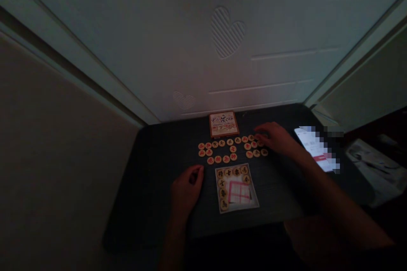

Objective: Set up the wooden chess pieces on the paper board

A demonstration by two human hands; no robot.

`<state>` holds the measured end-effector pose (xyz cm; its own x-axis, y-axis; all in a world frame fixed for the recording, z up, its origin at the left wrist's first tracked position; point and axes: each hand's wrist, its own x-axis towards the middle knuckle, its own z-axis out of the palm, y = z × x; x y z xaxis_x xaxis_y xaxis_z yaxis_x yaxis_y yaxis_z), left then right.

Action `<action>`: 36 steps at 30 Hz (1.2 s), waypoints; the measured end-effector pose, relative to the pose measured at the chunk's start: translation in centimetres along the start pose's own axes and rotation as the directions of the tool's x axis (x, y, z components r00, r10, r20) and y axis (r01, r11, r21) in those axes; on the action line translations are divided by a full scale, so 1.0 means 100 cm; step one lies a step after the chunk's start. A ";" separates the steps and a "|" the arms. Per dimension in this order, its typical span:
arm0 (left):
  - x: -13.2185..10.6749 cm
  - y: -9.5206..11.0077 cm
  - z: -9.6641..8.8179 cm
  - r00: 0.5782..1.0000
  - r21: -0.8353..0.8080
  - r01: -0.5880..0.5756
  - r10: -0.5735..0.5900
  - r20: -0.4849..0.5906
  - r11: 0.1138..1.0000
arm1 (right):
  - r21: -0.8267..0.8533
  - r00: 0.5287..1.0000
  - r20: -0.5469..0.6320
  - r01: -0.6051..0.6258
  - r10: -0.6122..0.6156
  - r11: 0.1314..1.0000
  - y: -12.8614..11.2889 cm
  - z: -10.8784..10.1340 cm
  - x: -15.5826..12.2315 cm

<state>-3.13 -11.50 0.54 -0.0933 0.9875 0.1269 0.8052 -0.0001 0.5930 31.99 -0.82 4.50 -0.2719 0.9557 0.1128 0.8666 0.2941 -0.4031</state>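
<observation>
My right hand [276,138] reaches over the right end of the rows of round wooden Chinese chess pieces. Its finger and thumb close on a piece at the end of the top row, partly hidden by the fingers. Red and black characters mark the pieces, such as this black one [221,143] and this red one [218,159]. My left hand [187,187] rests on the table with curled fingers, left of a shallow clear tray [254,197]; I see nothing in it. Several black-marked pieces [228,172] line the tray's top and left sides, around a pink-lined paper [240,192].
A Chinese chess box lid [223,124] lies at the back of the dark table [152,152], against a white panel [190,51] with raised hearts. A lit phone [313,148], partly blurred out, lies to the right. Beyond the table's right edge is a pale object [375,169].
</observation>
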 end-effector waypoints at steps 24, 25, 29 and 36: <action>0.001 0.004 -0.004 0.999 0.041 -0.005 0.003 0.041 0.999 | 0.033 0.992 0.082 -0.104 0.101 0.994 0.040 0.007 0.041; 0.001 0.003 -0.003 0.999 0.040 -0.007 0.006 0.041 0.999 | 0.026 0.991 0.073 -0.111 0.109 0.994 0.041 0.008 0.043; 0.000 0.002 -0.002 0.999 0.043 -0.017 0.016 0.033 0.999 | 0.012 0.992 0.037 -0.122 0.122 0.992 0.045 0.011 0.048; 0.000 0.002 -0.001 0.999 0.041 0.012 -0.014 0.051 0.999 | 0.025 0.992 -0.013 -0.128 0.129 0.991 0.046 0.011 0.044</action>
<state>-3.10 -11.48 0.75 -0.0740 0.9942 0.0777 0.8276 0.0178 0.5610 34.35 4.72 2.18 -0.1529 0.9857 0.0714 0.8837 0.1687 -0.4365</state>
